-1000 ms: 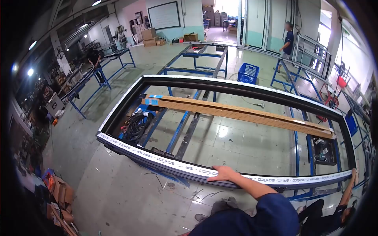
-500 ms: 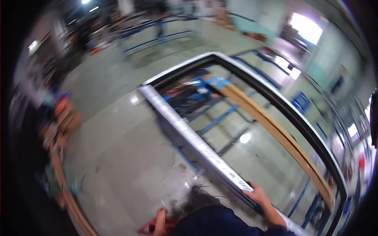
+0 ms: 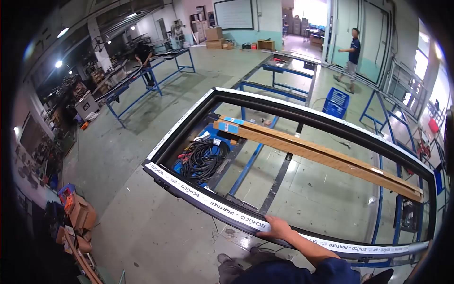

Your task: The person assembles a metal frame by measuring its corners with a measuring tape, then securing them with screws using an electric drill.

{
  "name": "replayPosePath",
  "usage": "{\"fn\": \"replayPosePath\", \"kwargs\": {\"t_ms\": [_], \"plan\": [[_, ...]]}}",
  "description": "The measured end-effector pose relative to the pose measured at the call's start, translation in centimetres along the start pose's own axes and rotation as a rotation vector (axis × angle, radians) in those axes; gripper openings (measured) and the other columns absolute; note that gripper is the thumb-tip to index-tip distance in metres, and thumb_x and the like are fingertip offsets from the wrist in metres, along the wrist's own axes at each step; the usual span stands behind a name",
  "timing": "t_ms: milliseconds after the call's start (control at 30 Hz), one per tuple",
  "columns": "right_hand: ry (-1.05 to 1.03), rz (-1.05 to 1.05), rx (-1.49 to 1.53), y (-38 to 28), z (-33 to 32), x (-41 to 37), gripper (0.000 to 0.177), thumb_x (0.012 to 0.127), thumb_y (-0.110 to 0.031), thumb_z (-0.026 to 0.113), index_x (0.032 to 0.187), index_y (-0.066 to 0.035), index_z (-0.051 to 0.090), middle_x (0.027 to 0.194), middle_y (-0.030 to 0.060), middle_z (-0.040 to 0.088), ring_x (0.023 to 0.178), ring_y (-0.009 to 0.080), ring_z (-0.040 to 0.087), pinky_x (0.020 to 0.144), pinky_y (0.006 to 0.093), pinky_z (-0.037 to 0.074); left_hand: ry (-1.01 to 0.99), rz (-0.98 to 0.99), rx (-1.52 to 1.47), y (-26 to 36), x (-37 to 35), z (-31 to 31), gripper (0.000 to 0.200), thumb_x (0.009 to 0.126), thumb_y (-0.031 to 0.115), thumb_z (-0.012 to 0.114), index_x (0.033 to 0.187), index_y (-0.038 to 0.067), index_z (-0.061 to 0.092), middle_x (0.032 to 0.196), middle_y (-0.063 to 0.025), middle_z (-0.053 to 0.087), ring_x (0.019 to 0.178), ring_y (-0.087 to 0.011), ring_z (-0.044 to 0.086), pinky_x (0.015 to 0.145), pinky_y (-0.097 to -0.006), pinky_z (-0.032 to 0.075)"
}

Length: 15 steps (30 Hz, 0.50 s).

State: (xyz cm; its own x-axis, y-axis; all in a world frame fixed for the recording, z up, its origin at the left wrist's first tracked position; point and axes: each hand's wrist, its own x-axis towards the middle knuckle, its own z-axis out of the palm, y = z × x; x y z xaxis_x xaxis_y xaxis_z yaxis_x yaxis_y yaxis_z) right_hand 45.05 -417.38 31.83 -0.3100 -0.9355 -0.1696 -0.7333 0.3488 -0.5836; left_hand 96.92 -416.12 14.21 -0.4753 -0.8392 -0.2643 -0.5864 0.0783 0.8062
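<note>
A large window frame (image 3: 208,201), black with white printed protective film along its edges, lies across blue metal stands in front of me. My right hand (image 3: 276,228) is closed over the near rail of the frame, with the thumb and fingers on the printed film. My left hand is out of view. Inside the frame's opening, lower down, lie long cardboard-wrapped bars (image 3: 302,150) with blue labels at one end. A coil of black cable (image 3: 204,160) rests on something blue at the left end of the opening.
Blue steel stands (image 3: 276,86) continue behind the frame, and a blue plastic crate (image 3: 336,102) is on the floor. One person (image 3: 351,59) walks at the far right; another (image 3: 143,59) stands by a bench at the back left. Cardboard pieces (image 3: 81,213) are piled on the left.
My view has swung up and to the right and is sharper. My left hand, earlier low beside a red object, has gone out of view. The right hand remains on the frame.
</note>
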Motion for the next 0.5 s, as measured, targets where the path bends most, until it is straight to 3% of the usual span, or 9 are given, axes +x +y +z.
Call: {"fn": "replayPosePath", "kwargs": {"t_ms": [67,167,200,333,500], "plan": [[0.070,-0.008,-0.043,-2.5,0.1,1.6,0.101,0.074,-0.068,0.074,0.141,0.002,0.048,0.139,0.0235,0.055,0.128,0.0396,0.053,0.107,0.0447,0.044,0.070,0.359,0.208,-1.1,0.8,-2.0,0.046,0.100,0.047,0.048,0.119,0.007,0.062,0.108,-0.0108,0.067,0.091,-0.0254,0.062,0.074,-0.0431,0.050],[0.077,-0.095,-0.109,-6.7,1.5,6.6,0.102,0.073,-0.067,0.075,0.142,0.002,0.046,0.141,0.0225,0.053,0.130,0.0393,0.051,0.107,0.0463,0.043,-0.005,-0.599,-0.645,0.2,5.4,-3.8,0.040,0.101,0.044,0.048,0.108,0.007,0.062,0.097,-0.0068,0.064,0.082,-0.0222,0.059,0.073,-0.0396,0.048],[0.100,-0.119,-0.123,-7.7,2.6,8.1,0.102,0.073,-0.066,0.075,0.143,0.002,0.046,0.141,0.0224,0.053,0.129,0.0393,0.051,0.108,0.0466,0.043,0.009,-0.524,-0.644,2.1,5.6,-5.5,0.037,0.099,0.042,0.049,0.103,0.007,0.061,0.093,-0.0051,0.062,0.078,-0.0209,0.057,0.070,-0.0399,0.048],[0.155,-0.023,-0.200,-12.1,3.8,12.0,0.099,0.070,-0.056,0.081,0.142,0.001,0.045,0.140,0.0205,0.053,0.127,0.0388,0.052,0.107,0.0481,0.043,-0.212,-0.623,-0.438,-2.3,10.2,-11.0,0.037,0.098,0.040,0.051,0.107,0.005,0.062,0.094,-0.0050,0.063,0.080,-0.0213,0.058,0.069,-0.0409,0.048],[0.222,0.092,-0.333,-18.4,6.1,16.6,0.097,0.062,-0.042,0.088,0.140,-0.002,0.047,0.137,0.0178,0.055,0.124,0.0360,0.054,0.102,0.0491,0.045,-0.125,-0.595,-0.447,-6.1,14.7,-18.0,0.038,0.098,0.039,0.052,0.110,0.004,0.061,0.094,-0.0051,0.063,0.081,-0.0218,0.058,0.070,-0.0407,0.048]]}}
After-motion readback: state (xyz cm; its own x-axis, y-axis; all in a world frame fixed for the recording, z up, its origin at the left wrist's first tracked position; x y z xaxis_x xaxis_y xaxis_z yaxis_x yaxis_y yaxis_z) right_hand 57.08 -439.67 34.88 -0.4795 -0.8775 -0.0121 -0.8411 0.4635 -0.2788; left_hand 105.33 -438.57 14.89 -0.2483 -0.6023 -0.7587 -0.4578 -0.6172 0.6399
